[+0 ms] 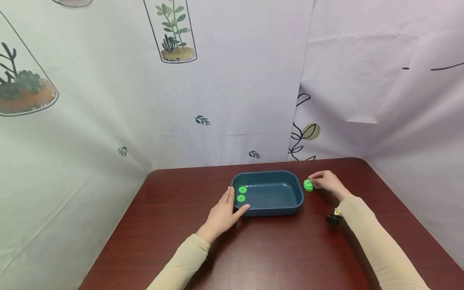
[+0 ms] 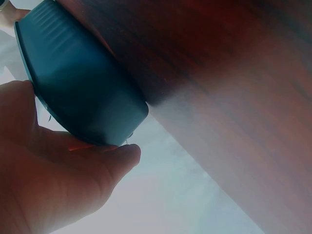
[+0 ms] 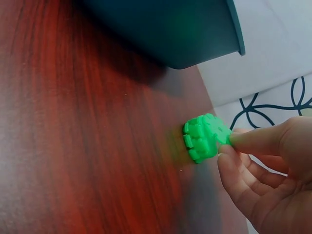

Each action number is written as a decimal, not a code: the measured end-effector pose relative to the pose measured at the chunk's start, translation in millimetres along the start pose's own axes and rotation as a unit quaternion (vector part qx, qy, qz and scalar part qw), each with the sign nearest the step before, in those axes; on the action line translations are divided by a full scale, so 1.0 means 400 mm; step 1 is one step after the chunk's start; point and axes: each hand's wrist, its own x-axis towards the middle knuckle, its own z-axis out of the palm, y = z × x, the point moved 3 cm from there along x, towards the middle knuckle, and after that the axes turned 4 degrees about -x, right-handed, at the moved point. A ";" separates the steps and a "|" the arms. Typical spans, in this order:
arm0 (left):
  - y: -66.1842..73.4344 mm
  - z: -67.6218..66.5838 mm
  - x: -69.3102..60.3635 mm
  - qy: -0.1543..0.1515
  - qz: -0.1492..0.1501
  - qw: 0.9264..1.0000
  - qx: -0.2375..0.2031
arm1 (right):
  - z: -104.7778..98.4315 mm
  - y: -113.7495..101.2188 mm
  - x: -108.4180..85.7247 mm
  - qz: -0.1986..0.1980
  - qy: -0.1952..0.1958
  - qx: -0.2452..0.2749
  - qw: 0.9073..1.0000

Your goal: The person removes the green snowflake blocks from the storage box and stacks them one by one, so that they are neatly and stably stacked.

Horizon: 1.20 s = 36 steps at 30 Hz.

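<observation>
The left hand (image 1: 222, 213) lies against the near left corner of a blue tray (image 1: 270, 211), fingers straight along its left side and thumb at the front rim. In the left wrist view, thumb and fingers of that hand (image 2: 63, 165) touch the rim of the tray (image 2: 78, 78). Inside the tray's left end are two green notched discs (image 1: 242, 189). Right of the tray, the right hand (image 1: 328, 183) pinches the top disc of a small green stack (image 1: 308, 186). The right wrist view shows thumb and forefinger of this hand (image 3: 273, 170) on the stack's top edge (image 3: 202, 139).
A black object (image 1: 332, 219) with a yellow and white piece is beside the right sleeve (image 1: 373, 233). The dark red tabletop (image 1: 268, 253) ends at a back edge by a pale, plant-patterned cloth (image 1: 232, 100), which also hangs at both sides.
</observation>
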 end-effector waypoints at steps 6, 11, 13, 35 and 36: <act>0.000 -0.001 0.001 0.004 0.003 1.000 -0.001 | 0.008 0.007 -0.002 0.001 -0.007 0.001 1.000; 0.000 -0.001 0.003 0.004 0.002 1.000 0.001 | 0.007 0.013 0.000 0.001 -0.004 0.004 1.000; 0.001 -0.003 0.004 0.003 0.002 1.000 0.001 | 0.006 0.016 0.001 0.000 -0.004 0.003 1.000; 0.006 -0.009 -0.001 0.002 -0.001 1.000 -0.008 | 0.003 0.019 -0.011 -0.002 0.001 0.010 1.000; 0.006 -0.009 -0.001 0.003 0.000 1.000 -0.008 | 0.002 0.020 -0.011 -0.001 0.001 0.010 1.000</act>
